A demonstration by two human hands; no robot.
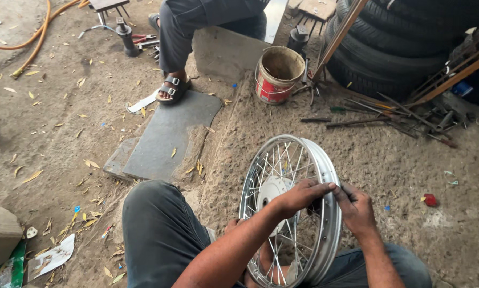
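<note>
Wheel: a chrome spoked wheel rim (325,176) is standing upright on edge in the lower centre of the frame, leaning between the person's knees, its white hub (271,193) facing left.
Left hand: the left hand (298,196) is reaching across the spokes from the lower left, fingers curled and pinching at the inner edge of the rim, right of centre.
Right hand: the right hand (356,208) is coming in from the lower right, fingers bent and closing on the same spot of the rim, fingertips touching those of the left; what small thing they are pinching is too hidden to tell.
Bucket: a red and tan bucket (275,74) is sitting on the dirt in the upper centre.
Tyres: stacked black tyres (388,48) are filling the upper right.
Tools: metal rods and tools (388,114) are lying right of the bucket.
Other person: a sandalled foot (171,89) is resting by a grey slab (165,138), upper centre-left.
Hose: an orange hose (37,37) is curving through the upper left.
</note>
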